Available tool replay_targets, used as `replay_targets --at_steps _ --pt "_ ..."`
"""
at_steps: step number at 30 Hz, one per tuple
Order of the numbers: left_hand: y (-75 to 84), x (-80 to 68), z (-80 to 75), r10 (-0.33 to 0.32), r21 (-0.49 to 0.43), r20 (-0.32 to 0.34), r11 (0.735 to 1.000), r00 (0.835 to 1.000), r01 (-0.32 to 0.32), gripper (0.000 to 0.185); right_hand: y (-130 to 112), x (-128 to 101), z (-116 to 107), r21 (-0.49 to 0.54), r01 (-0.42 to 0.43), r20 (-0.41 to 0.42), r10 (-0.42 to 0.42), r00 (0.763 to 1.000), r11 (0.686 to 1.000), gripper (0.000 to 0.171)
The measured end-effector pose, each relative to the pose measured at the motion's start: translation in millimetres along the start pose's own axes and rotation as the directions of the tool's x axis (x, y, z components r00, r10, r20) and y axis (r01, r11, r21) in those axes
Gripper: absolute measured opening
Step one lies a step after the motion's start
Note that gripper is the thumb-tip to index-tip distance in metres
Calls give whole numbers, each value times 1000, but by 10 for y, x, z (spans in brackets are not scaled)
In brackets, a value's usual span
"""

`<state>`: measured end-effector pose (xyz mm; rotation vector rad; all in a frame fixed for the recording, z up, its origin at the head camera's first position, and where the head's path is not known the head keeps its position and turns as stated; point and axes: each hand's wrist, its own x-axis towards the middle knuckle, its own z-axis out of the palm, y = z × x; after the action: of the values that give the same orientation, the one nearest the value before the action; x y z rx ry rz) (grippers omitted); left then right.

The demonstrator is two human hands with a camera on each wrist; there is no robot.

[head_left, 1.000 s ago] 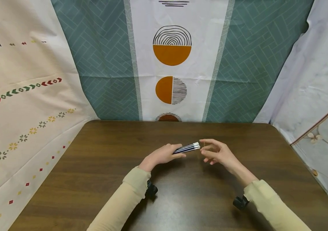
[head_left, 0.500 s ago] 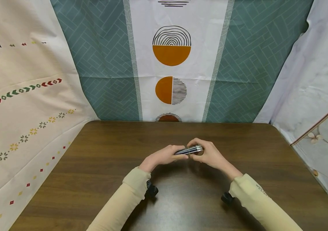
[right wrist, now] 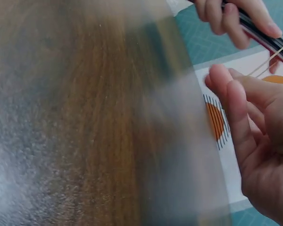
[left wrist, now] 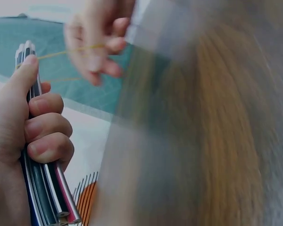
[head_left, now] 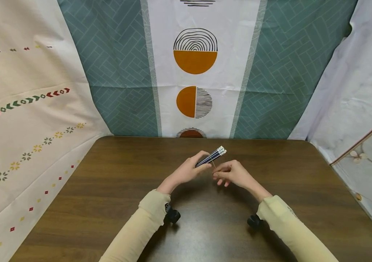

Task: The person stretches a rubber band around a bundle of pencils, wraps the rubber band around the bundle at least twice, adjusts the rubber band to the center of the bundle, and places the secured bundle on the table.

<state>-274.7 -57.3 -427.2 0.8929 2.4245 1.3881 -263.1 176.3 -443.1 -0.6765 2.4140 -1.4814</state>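
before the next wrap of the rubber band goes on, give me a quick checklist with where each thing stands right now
1. Left hand grips the pencils firmly: ok, fingers curled round the bundle.
2. Pencil ends lined up: ok, the white tips sit together.
3. Rubber band hooked on the bundle: ok, it runs taut from the pencils.
4. Right hand pinches the band: ok, stretched to its fingers.
5. Number of wraps already on: cannot tell.
6. Bundle held above the table: ok.
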Motion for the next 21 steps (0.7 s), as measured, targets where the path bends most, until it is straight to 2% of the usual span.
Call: replay_targets --at_steps 3,6,9,12,14,17,19,21 --pt "9 13 -6 -18 -53 -40 998 999 16 29 9 1 8 -11 -18 84 19 996 1000 25" --pt "-6 20 -9 -54 -111 -68 993 996 47 27 -28 -21 25 13 21 110 -22 994 1000 25" --pt "-50 30 11 -106 -144 -81 985 991 94 30 -125 -57 50 93 87 71 -94 993 992 25" --pt "-89 43 57 -170 -203 -54 967 984 156 30 -236 -79 98 172 188 -47 -182 982 967 22" --pt "-99 51 102 -205 -255 -8 947 979 196 28 -306 -83 150 195 275 -131 -253 959 941 22" --pt "-69 65 163 -233 -320 66 916 970 242 28 -374 -74 240 134 402 -260 -359 896 906 26" --pt "-45 76 199 -243 -338 83 905 966 257 30 -403 -66 291 68 447 -337 -401 852 892 32" --pt "-25 81 224 -248 -349 62 902 967 254 33 -411 -63 331 -21 449 -418 -416 808 893 40"
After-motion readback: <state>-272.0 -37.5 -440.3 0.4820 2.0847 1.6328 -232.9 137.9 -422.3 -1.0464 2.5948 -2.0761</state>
